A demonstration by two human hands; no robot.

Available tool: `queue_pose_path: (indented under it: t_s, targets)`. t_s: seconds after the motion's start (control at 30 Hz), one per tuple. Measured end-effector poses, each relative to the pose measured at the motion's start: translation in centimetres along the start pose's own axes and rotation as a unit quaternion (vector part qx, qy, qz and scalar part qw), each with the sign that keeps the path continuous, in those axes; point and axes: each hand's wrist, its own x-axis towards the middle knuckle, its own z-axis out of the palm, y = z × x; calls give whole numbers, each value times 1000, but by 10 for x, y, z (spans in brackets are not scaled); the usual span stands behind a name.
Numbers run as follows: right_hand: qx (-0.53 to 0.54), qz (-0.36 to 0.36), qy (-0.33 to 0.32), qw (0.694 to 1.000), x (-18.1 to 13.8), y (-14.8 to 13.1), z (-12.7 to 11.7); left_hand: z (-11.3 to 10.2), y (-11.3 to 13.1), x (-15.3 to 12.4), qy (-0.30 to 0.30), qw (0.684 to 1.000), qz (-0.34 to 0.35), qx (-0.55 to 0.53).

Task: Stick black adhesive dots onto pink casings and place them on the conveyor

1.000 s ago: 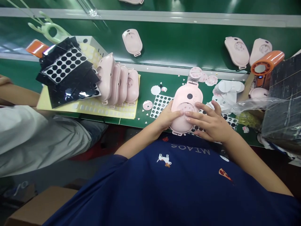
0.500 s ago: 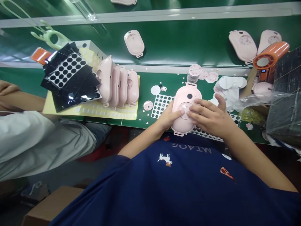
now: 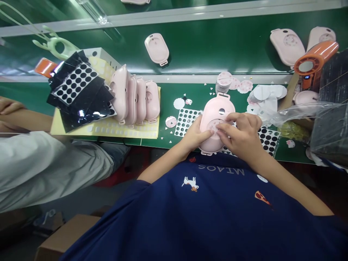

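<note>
Right hand (image 3: 241,136) has bunched its fingers together since the earlier view, closing in over the round recess of a pink oval plastic housing (image 3: 217,107); its fingertips (image 3: 221,127) pinch down at a pale round disc (image 3: 213,125) seated there, though whatever lies right between the tips is hidden; the left hand (image 3: 196,135) stays cupped against the housing's lower left side, its fingers pressed along the shell, not pinching; the housing lies between both hands on a green workbench (image 3: 165,136), just beyond the person's navy T-shirt (image 3: 190,217), its long axis running away from the chest and tilted slightly, one tab at the far end, the other by the shirt; the right hand covers more of it and sits closer to the recess; a perforated sticker sheet (image 3: 186,121) passes beneath it; off to the left, a row of pink shells (image 3: 133,101) stands on a yellow sticker sheet (image 3: 122,128), with black dotted sheets (image 3: 74,83) piled beside them; a co-worker's forearm (image 3: 24,119) rests at the far left
</note>
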Motion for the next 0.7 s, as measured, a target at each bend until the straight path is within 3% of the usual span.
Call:
queue_pose_path:
  t_s: [0.13,0.27,0.37,0.47,0.57,0.63,0.7]
  targets:
    - [69,-26,31,997,1,6,-1,1,1,0,-1,1000,-8,4]
    - [167,-24,93,981,-7,21,-3,-4,3,5,-16,995,-35,-88]
    - [120,-36,44,991,-25,32,0,-26,13,25,58,993,19,-102]
    - [11,4,-9,1000,-48,35,12,-62,39,67,106,988,52,-95]
    - [-11,54,-12,998,-64,34,25,-87,73,129,77,993,-22,-81]
    - [-3,70,-20,997,-68,33,30,-86,91,173,130,991,-41,4]
    - [1,83,-29,996,-70,34,33,-72,101,213,200,974,-27,103]
